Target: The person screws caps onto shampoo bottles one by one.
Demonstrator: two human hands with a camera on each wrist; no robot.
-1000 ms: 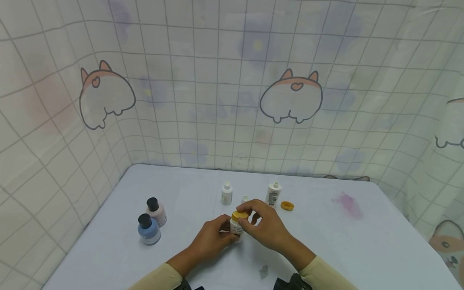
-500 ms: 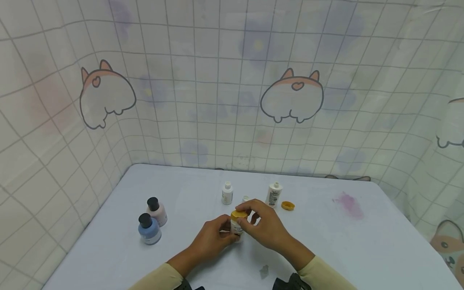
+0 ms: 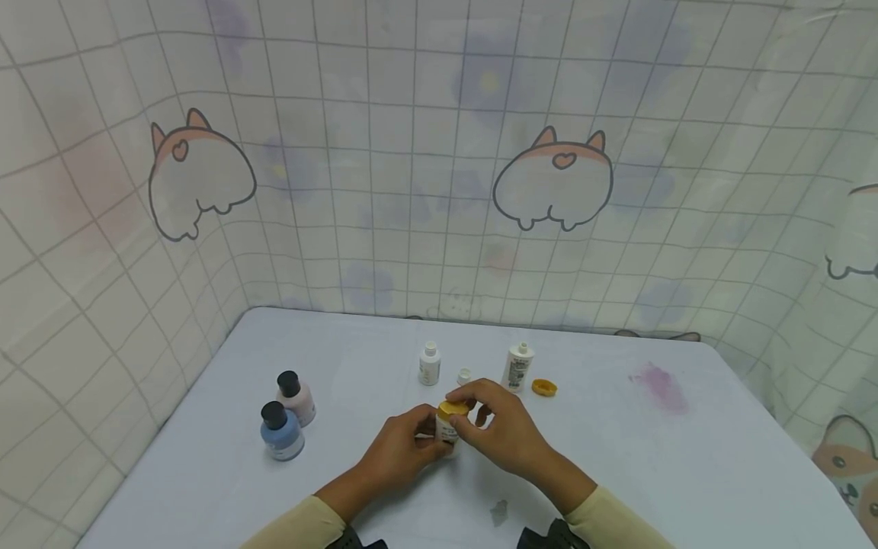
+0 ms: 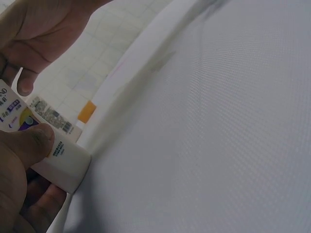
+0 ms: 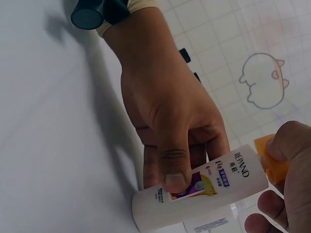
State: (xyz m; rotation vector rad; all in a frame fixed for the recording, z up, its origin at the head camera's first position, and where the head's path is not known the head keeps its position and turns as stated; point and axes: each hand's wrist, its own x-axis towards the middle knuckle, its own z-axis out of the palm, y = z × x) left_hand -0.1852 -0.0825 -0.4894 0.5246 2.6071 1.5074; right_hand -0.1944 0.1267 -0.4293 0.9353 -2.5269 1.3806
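Observation:
Near the front middle of the white table, my left hand [image 3: 401, 451] grips a white bottle [image 3: 446, 432] round its body, with the thumb across the printed label. The label reads REPAND in the right wrist view, where the bottle [image 5: 218, 187] shows most of its length. On its top is a yellow flip-top cap [image 5: 274, 162]. My right hand [image 3: 504, 428] pinches this cap between thumb and fingers from the right. Part of the neck shows between cap and shoulder. In the left wrist view the bottle's base [image 4: 75, 170] is right at the tabletop.
Behind the hands stand a small white bottle [image 3: 429, 366], a partly hidden low white one [image 3: 464, 375] and an uncapped white bottle [image 3: 517, 367]. A loose yellow cap [image 3: 544, 388] lies beside that. Blue [image 3: 282, 440] and pale pink [image 3: 299, 401] bottles with black caps stand at left.

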